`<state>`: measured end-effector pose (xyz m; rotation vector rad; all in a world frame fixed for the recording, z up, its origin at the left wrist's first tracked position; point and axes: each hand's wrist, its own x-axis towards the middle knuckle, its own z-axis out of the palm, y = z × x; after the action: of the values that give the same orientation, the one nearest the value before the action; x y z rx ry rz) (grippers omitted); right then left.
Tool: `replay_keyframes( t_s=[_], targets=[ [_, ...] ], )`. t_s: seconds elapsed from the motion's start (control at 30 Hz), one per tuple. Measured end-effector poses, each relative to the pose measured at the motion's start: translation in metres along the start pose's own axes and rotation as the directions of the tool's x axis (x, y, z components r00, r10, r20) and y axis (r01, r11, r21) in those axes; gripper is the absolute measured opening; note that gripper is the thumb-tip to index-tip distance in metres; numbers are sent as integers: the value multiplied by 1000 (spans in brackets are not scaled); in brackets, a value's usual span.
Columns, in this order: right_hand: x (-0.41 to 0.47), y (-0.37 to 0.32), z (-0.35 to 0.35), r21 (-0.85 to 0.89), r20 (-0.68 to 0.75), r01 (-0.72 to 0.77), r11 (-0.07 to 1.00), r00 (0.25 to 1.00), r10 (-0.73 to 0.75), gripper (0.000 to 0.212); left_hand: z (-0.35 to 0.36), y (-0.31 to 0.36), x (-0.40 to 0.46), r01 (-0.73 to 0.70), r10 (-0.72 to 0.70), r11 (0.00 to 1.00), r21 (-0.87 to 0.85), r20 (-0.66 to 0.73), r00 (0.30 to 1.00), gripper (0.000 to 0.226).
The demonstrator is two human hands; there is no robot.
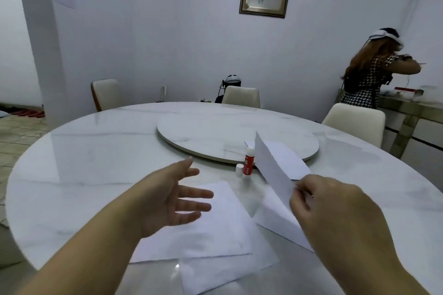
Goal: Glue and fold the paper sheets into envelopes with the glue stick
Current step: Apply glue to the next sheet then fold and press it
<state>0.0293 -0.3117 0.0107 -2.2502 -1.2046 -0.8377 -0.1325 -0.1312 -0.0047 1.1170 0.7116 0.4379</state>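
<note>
My right hand (333, 201) pinches the near end of a folded white paper (271, 165), which sticks up and away above the table. My left hand (175, 199) hovers with fingers spread over a flat white sheet (215, 235), holding nothing. More white paper lies under and beside it, one sheet (215, 273) near the front edge, another (278, 223) below my right hand. A red and white glue stick (248, 163) stands upright behind the sheets, uncapped, with its white cap (239, 170) beside it on the left.
The round white marble table (96, 163) carries a raised turntable (215, 134) at its centre, with another sheet (287, 158) lying partly on its rim. Cream chairs (242, 97) ring the far side. A person (374, 74) stands at a side counter at the right.
</note>
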Motion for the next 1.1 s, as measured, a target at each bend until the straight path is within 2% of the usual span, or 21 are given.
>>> replay_keyframes(
  t_s=[0.03, 0.1, 0.17, 0.23, 0.33, 0.4, 0.43, 0.47, 0.5, 0.53, 0.57, 0.6, 0.63, 0.67, 0.7, 0.73, 0.77, 0.83, 0.9, 1.0, 1.1],
  targets=[
    [-3, -10, -3, 5, -91, 109, 994, 990, -108, 15, 1, 2, -4, 42, -40, 999, -20, 76, 996, 56],
    [-9, -25, -3, -4, -236, 374, 928, 901, -364, 15, 4, 6, -11, 69, -52, 992, -102, 165, 985, 70],
    [-12, -32, 4, -16, -274, 539, 842, 807, -522, 15, 3, 7, -18, 2, 10, 997, -82, 146, 989, 78],
    [-14, -33, 12, -32, -300, 588, 808, 766, -569, 16, -1, 7, -23, -82, 84, 996, -40, 43, 996, 71],
    [-14, -35, 22, -26, -360, 660, 750, 694, -623, 11, -9, 9, -31, -140, 149, 986, 86, -100, 984, 37],
    [-14, -34, 29, 5, -369, 729, 685, 638, -676, 10, -16, 7, -33, -147, 171, 974, 173, -134, 976, 32],
    [-14, -33, 32, 77, -355, 727, 683, 660, -662, 12, -19, 7, -33, -173, 197, 969, 177, -124, 973, 34],
    [-14, -30, 36, 223, -313, 670, 708, 737, -599, 19, -22, 8, -34, -215, 233, 963, 162, -102, 967, 37],
    [-14, -27, 37, 429, -210, 529, 732, 847, -488, 34, -25, 10, -36, -267, 277, 955, 126, -62, 959, 38],
    [-14, -23, 37, 641, -46, 308, 703, 930, -365, 52, -27, 14, -38, -321, 323, 944, 72, -15, 946, 39],
    [-14, -20, 37, 826, 131, 43, 562, 955, -266, 70, -27, 18, -40, -368, 367, 930, 6, 34, 930, 40],
    [-13, -19, 34, 920, 316, -238, 312, 921, -230, 89, -27, 23, -42, -400, 404, 914, -61, 79, 911, 43],
    [-12, -20, 33, 881, 454, -473, -2, 846, -281, 102, -25, 26, -43, -419, 432, 900, -118, 122, 894, 45],
    [-10, -21, 33, 750, 500, -603, -271, 786, -364, 105, -24, 29, -44, -427, 449, 891, -152, 156, 880, 47],
    [-9, -21, 34, 620, 490, -649, -440, 759, -429, 103, -23, 30, -44, -431, 456, 888, -162, 178, 872, 48],
    [-7, -20, 34, 546, 473, -652, -527, 759, -448, 94, -22, 31, -44, -432, 456, 888, -159, 189, 869, 49],
    [-6, -21, 33, 534, 469, -633, -560, 773, -426, 83, -21, 32, -43, -429, 452, 891, -150, 190, 872, 49],
    [-3, -18, 33, 601, 499, -583, -546, 808, -314, 66, -25, 31, -42, -424, 436, 900, -104, 164, 885, 47],
    [4, -10, 33, 705, 535, -553, -445, 826, -179, 46, -33, 31, -41, -419, 416, 908, 4, 103, 903, 44],
    [16, -6, 41, 833, 545, -544, -100, 838, -18, 20, -50, 22, -35, -348, 382, 874, 339, -35, 924, 32],
    [14, -16, 58, 797, 585, -584, 155, 810, 47, 18, -64, 3, -26, -169, 396, 711, 682, -190, 898, 24]
  ],
)
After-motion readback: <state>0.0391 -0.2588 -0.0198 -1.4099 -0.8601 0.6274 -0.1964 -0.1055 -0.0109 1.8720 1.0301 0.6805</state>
